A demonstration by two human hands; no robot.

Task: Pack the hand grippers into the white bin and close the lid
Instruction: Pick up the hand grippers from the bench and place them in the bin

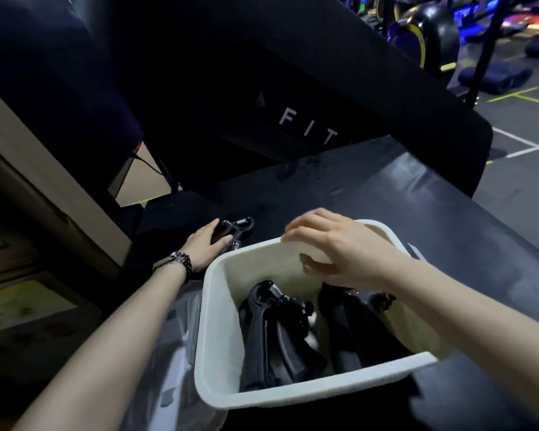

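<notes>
White bin (218, 331) sits open on the dark tabletop (448, 231), near the front edge, lid off. Inside: two black hand grippers, one on the left side of the bin (274, 334) with its spring end up toward the far wall, one on the right side (349, 325), partly hidden under the right forearm. Both lie tilted, leaning on each other or just beside; contact point not resolvable. Right hand (343, 247) over the far rim of the bin, fingers (296, 233) curled down over the rim edge, thumb under on the inner side; appears to pinch the rim, no gripper in it. Left hand (206, 244) reaches past the bin's far-left corner to a third hand gripper (234, 228) lying on the tabletop; fingers wrapped on its dark handle, spring and metal end sticking out to the right of the hand. Watch (181, 259) on left wrist. Pale lid-like plastic piece (175, 353) lies left of the bin, under the left forearm; details dim. Black upright panel lettered "FIT" (308, 126) behind the tabletop.
</notes>
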